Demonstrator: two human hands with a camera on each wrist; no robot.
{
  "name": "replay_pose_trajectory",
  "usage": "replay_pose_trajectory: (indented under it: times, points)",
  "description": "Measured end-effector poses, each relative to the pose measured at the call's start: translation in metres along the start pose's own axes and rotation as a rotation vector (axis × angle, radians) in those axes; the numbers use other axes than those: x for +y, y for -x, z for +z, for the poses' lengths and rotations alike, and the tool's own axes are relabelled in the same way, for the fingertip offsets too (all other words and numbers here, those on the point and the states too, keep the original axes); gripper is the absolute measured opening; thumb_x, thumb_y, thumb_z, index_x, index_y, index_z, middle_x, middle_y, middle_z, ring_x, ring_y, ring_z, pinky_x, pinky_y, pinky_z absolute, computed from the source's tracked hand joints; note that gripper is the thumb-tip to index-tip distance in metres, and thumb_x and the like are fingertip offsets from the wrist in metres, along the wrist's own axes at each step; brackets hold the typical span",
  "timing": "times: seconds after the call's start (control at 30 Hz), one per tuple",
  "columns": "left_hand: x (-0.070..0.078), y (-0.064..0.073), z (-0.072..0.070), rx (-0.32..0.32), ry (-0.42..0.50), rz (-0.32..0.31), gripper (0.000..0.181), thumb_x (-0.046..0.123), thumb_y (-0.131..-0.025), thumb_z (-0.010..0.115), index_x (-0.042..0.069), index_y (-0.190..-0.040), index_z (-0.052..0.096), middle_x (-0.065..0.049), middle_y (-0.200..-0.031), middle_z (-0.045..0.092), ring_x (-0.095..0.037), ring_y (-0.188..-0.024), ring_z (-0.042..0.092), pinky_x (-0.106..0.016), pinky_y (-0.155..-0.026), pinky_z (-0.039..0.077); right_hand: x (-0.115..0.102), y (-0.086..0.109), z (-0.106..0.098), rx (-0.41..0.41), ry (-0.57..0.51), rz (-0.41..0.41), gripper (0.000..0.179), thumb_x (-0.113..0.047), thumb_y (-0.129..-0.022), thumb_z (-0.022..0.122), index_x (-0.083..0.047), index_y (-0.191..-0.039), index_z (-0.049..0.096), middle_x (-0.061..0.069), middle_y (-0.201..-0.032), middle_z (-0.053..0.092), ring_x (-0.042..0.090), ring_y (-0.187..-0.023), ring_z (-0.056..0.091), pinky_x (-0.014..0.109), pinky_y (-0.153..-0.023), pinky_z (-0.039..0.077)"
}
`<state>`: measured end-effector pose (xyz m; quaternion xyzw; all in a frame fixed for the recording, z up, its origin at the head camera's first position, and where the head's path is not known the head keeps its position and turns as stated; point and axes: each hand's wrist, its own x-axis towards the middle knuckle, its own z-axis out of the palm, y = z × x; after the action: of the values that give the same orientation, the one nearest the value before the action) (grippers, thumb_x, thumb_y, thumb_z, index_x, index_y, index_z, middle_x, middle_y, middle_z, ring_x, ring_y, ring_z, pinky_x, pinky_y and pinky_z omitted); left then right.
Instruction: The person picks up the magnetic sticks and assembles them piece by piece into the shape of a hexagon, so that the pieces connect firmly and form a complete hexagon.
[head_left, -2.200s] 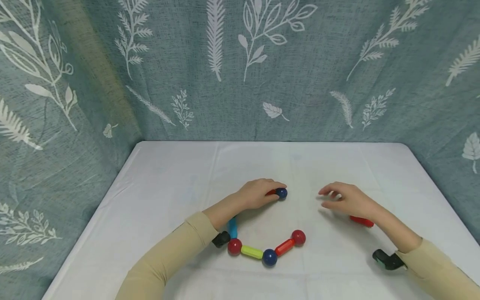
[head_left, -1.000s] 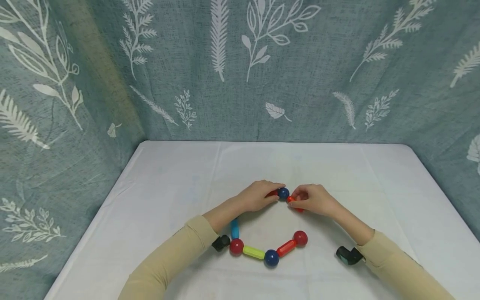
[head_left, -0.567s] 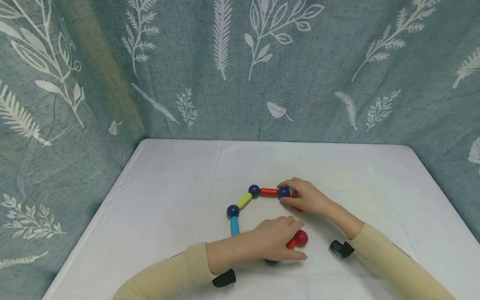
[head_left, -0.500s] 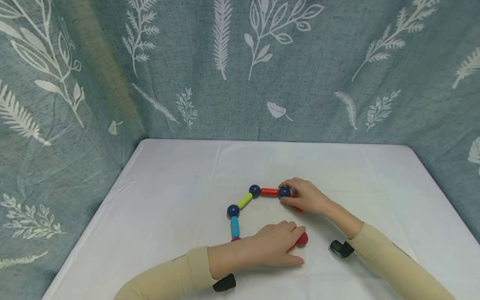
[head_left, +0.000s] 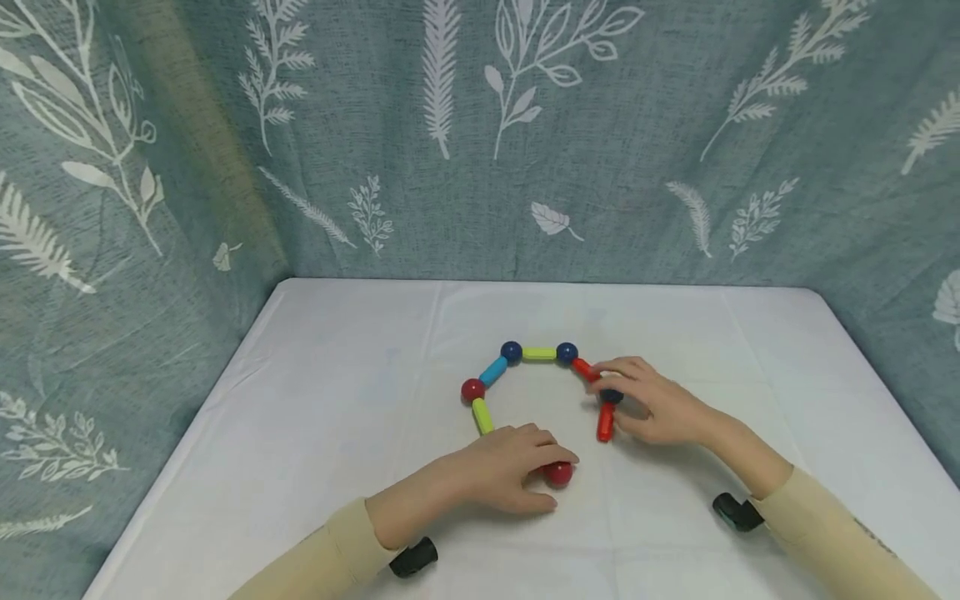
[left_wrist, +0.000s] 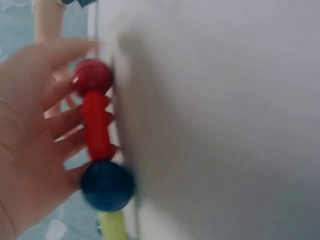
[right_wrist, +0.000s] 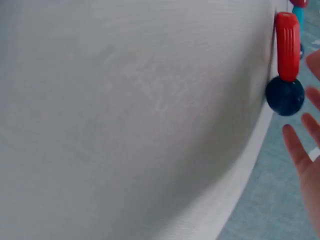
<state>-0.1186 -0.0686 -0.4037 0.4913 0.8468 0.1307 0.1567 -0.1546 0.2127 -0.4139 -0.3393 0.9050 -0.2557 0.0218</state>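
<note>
A chain of toy magnetic building rods and balls curves over the white table as an unclosed ring. My left hand cups its near end, fingers bent over the red rod between the red ball and a blue ball; the thumb stands apart on the near side. In the head view this hand hides much of that end. My right hand lies loosely around the right-hand blue ball, fingers spread. A red rod hangs from that ball, its free end apart from the end red ball.
Lime rods, a blue rod and more balls form the chain's far side. The white table reaches back to a leaf-patterned curtain. Black wrist cameras sit low under both wrists.
The right hand brought the red rod to the chain's blue ball. My left hand left the far side for the near end. The chain then turned clockwise, and my right hand shifted right with it.
</note>
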Motion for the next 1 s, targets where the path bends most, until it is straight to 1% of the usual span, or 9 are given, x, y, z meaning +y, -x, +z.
replay_pose_trajectory:
  times: [0.07,0.13,0.2,0.27,0.43,0.57,0.7,0.87,1.0]
  points:
    - [-0.002,0.002,0.003,0.062,0.061,-0.054,0.049,0.046,-0.089,0.067,0.021,-0.131,0.060,0.008,-0.113,0.062,-0.005,-0.098,0.053,-0.020,-0.080,0.045,0.001,0.003,0.000,-0.021,0.042,-0.120,0.037,-0.003,-0.082,0.067,-0.019,-0.116,0.066,0.006,-0.137,0.052,0.028,-0.128,0.041,0.050,-0.100,0.040]
    - [-0.001,0.001,0.006,0.130,0.089,-0.114,0.048,0.048,-0.089,0.067,0.017,-0.124,0.064,0.007,-0.106,0.064,-0.004,-0.090,0.053,-0.017,-0.073,0.045,0.001,0.004,0.001,-0.020,0.080,-0.174,0.032,-0.006,-0.083,0.069,-0.022,-0.111,0.067,0.002,-0.132,0.055,0.024,-0.125,0.043,0.046,-0.100,0.041]
    - [0.001,0.000,0.008,0.190,0.107,-0.174,0.042,0.045,-0.089,0.068,0.015,-0.119,0.066,0.006,-0.099,0.064,-0.004,-0.083,0.052,-0.016,-0.068,0.044,-0.001,0.002,0.003,-0.007,0.096,-0.189,0.027,-0.010,-0.085,0.072,-0.022,-0.108,0.068,0.000,-0.126,0.058,0.020,-0.120,0.046,0.042,-0.098,0.043]
    - [0.003,-0.003,0.010,0.239,0.116,-0.217,0.039,0.042,-0.089,0.069,0.014,-0.115,0.067,0.005,-0.095,0.064,-0.004,-0.080,0.052,-0.015,-0.065,0.044,-0.003,-0.001,0.006,-0.003,0.064,-0.176,0.025,-0.014,-0.084,0.076,-0.022,-0.106,0.068,-0.003,-0.120,0.059,0.017,-0.116,0.046,0.039,-0.097,0.044]
    - [0.005,-0.009,0.013,0.313,0.105,-0.238,0.036,0.038,-0.088,0.070,0.012,-0.113,0.067,0.004,-0.094,0.066,-0.006,-0.079,0.053,-0.016,-0.064,0.043,-0.011,-0.003,0.010,-0.015,-0.025,-0.132,0.025,-0.016,-0.083,0.078,-0.024,-0.104,0.067,-0.009,-0.114,0.058,0.016,-0.115,0.045,0.040,-0.097,0.043]
    - [0.007,-0.013,0.014,0.323,0.105,-0.248,0.038,0.038,-0.088,0.071,0.012,-0.115,0.067,0.002,-0.100,0.068,-0.006,-0.083,0.055,-0.016,-0.068,0.045,-0.015,-0.003,0.013,-0.008,-0.028,-0.132,0.024,-0.015,-0.084,0.078,-0.024,-0.104,0.068,-0.007,-0.115,0.058,0.017,-0.114,0.046,0.042,-0.095,0.044]
    - [0.008,-0.017,0.014,0.304,0.134,-0.266,0.044,0.039,-0.088,0.071,0.011,-0.122,0.064,0.001,-0.105,0.068,-0.006,-0.088,0.058,-0.018,-0.071,0.047,-0.017,-0.002,0.015,-0.005,0.001,-0.133,0.023,-0.014,-0.085,0.076,-0.023,-0.104,0.068,-0.004,-0.116,0.058,0.018,-0.114,0.047,0.042,-0.093,0.046]
    - [0.009,-0.019,0.014,0.291,0.149,-0.269,0.050,0.039,-0.087,0.072,0.010,-0.127,0.061,0.001,-0.105,0.069,-0.006,-0.088,0.059,-0.018,-0.072,0.048,-0.020,-0.002,0.015,0.002,0.024,-0.134,0.024,-0.013,-0.084,0.077,-0.022,-0.104,0.068,-0.004,-0.116,0.057,0.018,-0.113,0.046,0.041,-0.091,0.048]
    - [0.007,-0.017,0.013,0.292,0.177,-0.267,0.051,0.041,-0.088,0.071,0.011,-0.128,0.061,0.003,-0.104,0.068,-0.007,-0.088,0.058,-0.018,-0.072,0.048,-0.022,-0.001,0.014,-0.010,-0.005,-0.093,0.023,-0.015,-0.084,0.076,-0.023,-0.104,0.068,-0.005,-0.117,0.057,0.017,-0.115,0.046,0.042,-0.093,0.047]
